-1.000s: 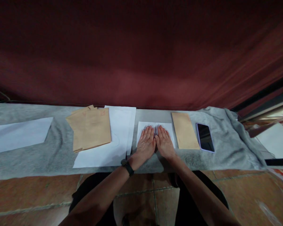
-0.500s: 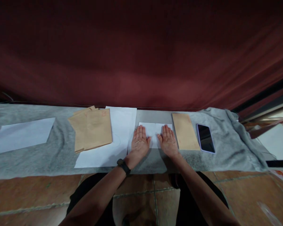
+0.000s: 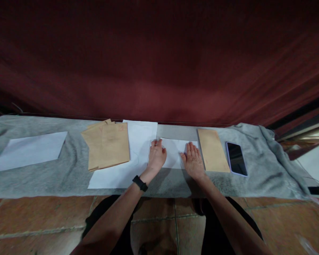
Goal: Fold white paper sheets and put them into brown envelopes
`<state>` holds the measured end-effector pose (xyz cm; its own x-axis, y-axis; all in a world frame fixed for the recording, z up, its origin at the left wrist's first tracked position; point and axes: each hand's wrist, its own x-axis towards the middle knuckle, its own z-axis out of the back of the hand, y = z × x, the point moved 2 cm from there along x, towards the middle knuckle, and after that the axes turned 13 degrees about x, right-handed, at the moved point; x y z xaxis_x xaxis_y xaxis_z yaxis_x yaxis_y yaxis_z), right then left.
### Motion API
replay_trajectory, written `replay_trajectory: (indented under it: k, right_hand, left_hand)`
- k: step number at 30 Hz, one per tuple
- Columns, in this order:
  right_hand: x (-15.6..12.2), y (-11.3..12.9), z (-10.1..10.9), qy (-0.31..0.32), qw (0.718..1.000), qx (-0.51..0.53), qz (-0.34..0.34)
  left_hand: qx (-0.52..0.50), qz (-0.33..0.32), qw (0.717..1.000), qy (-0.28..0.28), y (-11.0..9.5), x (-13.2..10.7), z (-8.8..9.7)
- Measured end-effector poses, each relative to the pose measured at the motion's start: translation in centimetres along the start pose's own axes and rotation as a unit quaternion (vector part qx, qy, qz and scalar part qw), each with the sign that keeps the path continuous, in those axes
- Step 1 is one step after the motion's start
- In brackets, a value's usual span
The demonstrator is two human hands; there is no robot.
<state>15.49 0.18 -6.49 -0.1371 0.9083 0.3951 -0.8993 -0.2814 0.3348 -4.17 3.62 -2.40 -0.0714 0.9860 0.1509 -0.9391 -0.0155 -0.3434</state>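
Note:
A small white paper (image 3: 172, 152), apparently folded, lies crosswise in front of me. My right hand (image 3: 193, 162) rests flat on its right end, fingers stretched out and thumb apart. At the left end is my left hand (image 3: 156, 156), its fingers curled in and the thumb toward the paper. Whether the paper's edge is between those fingers is hidden. Large white sheets (image 3: 140, 141) lie just left of that hand, partly beneath a pile of brown envelopes (image 3: 114, 145). Close to my right hand is a single brown envelope (image 3: 214, 150).
A phone (image 3: 236, 158) in a pale purple case lies right of the single envelope. Another white sheet (image 3: 29, 150) lies far left. Grey cloth (image 3: 74, 177) covers the narrow bench, with a dark red curtain (image 3: 159, 71) behind it and a tiled floor (image 3: 163, 230) below.
My left hand has gone from lying flat on the paper to curling its fingers at the left end. The right hand stays flat. The view has shifted slightly.

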Motion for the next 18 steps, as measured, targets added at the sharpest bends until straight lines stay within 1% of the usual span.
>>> replay_trajectory:
  k: [3,6,9,11,13,15,16,18]
  right_hand:
    - [0.1,0.1,0.1,0.003,1.0,0.002,-0.006]
    - [0.2,0.6,0.2,0.017,1.0,0.011,-0.01]
    - [0.4,1.7,0.1,0.031,0.999,0.034,0.006]
    - [0.4,2.7,-0.1,0.039,0.998,0.048,0.023]
    - [0.5,3.5,-0.3,0.047,0.997,0.053,0.03]
    - [0.5,4.0,-0.4,0.058,0.997,0.052,0.027]
    - [0.5,4.2,-0.4,0.064,0.996,0.051,0.026]
    - [0.5,4.3,-0.5,0.079,0.995,0.046,0.036]
  left_hand:
    - [-0.035,0.009,0.999,0.006,0.1,0.1,-0.3]
    - [-0.044,0.002,0.999,0.001,0.6,0.1,-0.2]
    - [-0.028,-0.01,1.0,-0.011,1.2,-0.3,0.5]
    - [0.007,-0.023,1.0,-0.019,1.3,-0.8,1.2]
    - [0.059,-0.04,0.997,-0.041,0.9,-1.4,1.7]
    - [0.098,-0.073,0.991,-0.059,-0.2,-2.1,1.5]
    - [0.106,-0.097,0.988,-0.057,-0.9,-2.4,1.1]
    - [0.102,-0.148,0.983,-0.023,-2.3,-2.9,-0.2]
